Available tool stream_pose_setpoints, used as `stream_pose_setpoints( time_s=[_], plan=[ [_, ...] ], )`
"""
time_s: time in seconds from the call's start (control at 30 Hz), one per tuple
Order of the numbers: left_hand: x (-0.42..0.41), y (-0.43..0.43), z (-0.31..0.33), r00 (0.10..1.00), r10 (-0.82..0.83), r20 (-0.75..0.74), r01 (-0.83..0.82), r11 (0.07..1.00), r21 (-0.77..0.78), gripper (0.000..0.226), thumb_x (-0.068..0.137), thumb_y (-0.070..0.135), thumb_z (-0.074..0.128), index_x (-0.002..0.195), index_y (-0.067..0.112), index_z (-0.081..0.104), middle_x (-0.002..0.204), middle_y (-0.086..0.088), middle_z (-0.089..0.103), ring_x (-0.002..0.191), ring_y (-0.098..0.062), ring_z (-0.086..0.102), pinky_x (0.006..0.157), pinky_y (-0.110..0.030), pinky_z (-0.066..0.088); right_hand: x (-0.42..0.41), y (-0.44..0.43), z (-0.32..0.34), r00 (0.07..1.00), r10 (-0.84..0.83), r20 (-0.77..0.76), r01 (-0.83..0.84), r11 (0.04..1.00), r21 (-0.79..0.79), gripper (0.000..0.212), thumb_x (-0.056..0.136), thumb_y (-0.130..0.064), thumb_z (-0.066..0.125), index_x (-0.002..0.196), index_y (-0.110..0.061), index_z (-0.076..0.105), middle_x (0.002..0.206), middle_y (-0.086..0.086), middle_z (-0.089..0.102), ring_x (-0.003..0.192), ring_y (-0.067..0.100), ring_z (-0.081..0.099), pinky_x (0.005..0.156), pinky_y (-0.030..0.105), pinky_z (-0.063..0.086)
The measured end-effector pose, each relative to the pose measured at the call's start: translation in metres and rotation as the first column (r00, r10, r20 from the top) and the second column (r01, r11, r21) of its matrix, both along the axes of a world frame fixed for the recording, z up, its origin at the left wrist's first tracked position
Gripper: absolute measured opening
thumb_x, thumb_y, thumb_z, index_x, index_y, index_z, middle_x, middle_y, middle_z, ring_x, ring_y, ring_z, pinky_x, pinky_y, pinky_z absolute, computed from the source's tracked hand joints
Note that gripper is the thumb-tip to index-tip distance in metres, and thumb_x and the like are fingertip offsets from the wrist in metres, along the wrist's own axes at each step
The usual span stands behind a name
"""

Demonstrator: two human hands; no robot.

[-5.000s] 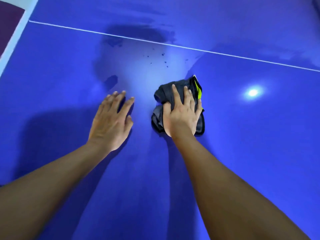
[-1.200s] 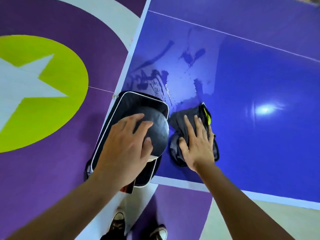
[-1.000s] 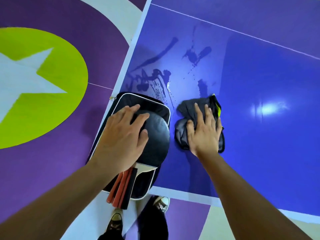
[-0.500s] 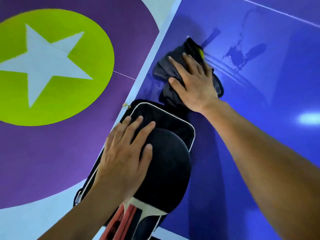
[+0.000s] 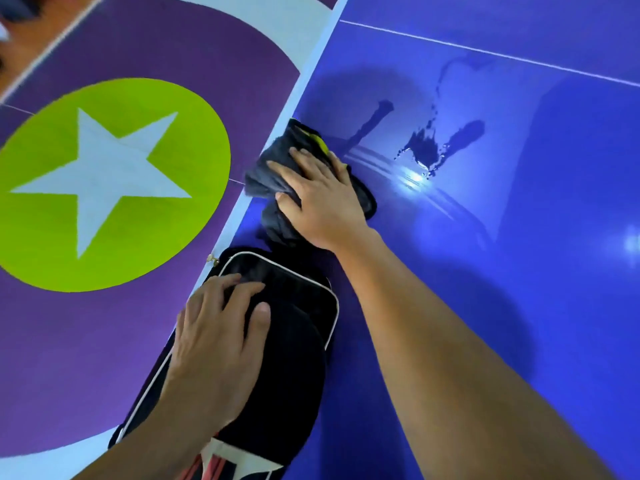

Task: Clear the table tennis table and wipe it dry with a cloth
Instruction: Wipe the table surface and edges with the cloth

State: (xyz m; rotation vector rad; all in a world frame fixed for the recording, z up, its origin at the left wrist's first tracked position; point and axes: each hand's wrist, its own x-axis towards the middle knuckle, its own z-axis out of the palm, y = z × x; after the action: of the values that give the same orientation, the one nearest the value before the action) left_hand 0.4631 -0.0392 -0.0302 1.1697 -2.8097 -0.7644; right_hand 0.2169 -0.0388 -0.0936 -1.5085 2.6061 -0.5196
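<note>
Right hand [image 5: 322,199], fingers spread flat, presses the cloth [image 5: 273,164] at the worktop [image 5: 519,289] left edge (partly overhanging). Left hand [image 5: 218,344], fingers flat, rests on the paddle [image 5: 294,375] and case [image 5: 298,282], which also overhang. Risks: either slides to the floor; the puddles [image 5: 424,150] to the right get missed.

The blue worktop [image 5: 519,289] carries a crumpled dark cloth [image 5: 266,168] at 11 o'clock, overhanging its white edge. A black paddle case [image 5: 294,282] lies at 7 o'clock, partly off the edge, and dark water patches [image 5: 420,147] lie at 1 o'clock.
</note>
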Motion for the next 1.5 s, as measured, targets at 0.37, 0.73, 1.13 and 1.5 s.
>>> stream_pose_setpoints(
  time_s=[0.37,0.73,1.13,1.5],
  plan=[
    [-0.13,-0.042,-0.018,0.965,-0.262,-0.001,0.26,0.955,-0.143,0.055,0.093,0.042,0.035,0.14,0.021,0.055,0.156,-0.006,0.041,0.14,-0.032,0.04,0.111,-0.05,0.037,-0.064,0.187,0.007,0.703,-0.711,0.001,0.71,0.702,0.048,0.056,0.104,-0.047,0.035,0.158,-0.037,0.029,0.168,0.003,0.023,0.155,0.017,0.017,0.127,0.046,-0.002],
    [-0.15,-0.127,-0.047,0.932,-0.362,-0.017,0.353,0.917,-0.185,0.064,0.094,0.041,0.03,0.15,0.015,0.048,0.159,-0.016,0.038,0.145,-0.035,0.039,0.116,-0.049,0.039,-0.099,0.086,0.011,0.551,-0.835,-0.01,0.824,0.542,0.165,0.062,0.104,-0.053,0.025,0.162,-0.037,0.012,0.171,0.008,0.004,0.158,0.019,-0.001,0.124,0.056,-0.008],
    [-0.136,-0.133,-0.048,0.902,-0.428,-0.052,0.403,0.881,-0.249,0.054,0.091,0.029,0.041,0.139,0.014,0.059,0.158,-0.021,0.035,0.126,-0.04,0.053,0.1,-0.048,0.046,-0.093,-0.118,0.007,0.985,-0.17,0.039,0.167,0.984,0.059,0.052,0.101,-0.046,0.043,0.153,-0.042,0.041,0.168,-0.001,0.024,0.155,0.015,0.015,0.124,0.051,-0.004],
    [-0.206,-0.108,-0.054,0.768,-0.628,-0.128,0.558,0.753,-0.35,0.05,0.095,0.03,0.04,0.133,0.005,0.061,0.146,-0.018,0.05,0.131,-0.04,0.05,0.107,-0.049,0.038,-0.185,0.069,0.008,0.681,-0.732,0.001,0.73,0.678,0.085,0.057,0.102,-0.047,0.038,0.157,-0.044,0.028,0.169,-0.002,0.02,0.155,0.013,0.017,0.127,0.044,-0.001]
  ],
)
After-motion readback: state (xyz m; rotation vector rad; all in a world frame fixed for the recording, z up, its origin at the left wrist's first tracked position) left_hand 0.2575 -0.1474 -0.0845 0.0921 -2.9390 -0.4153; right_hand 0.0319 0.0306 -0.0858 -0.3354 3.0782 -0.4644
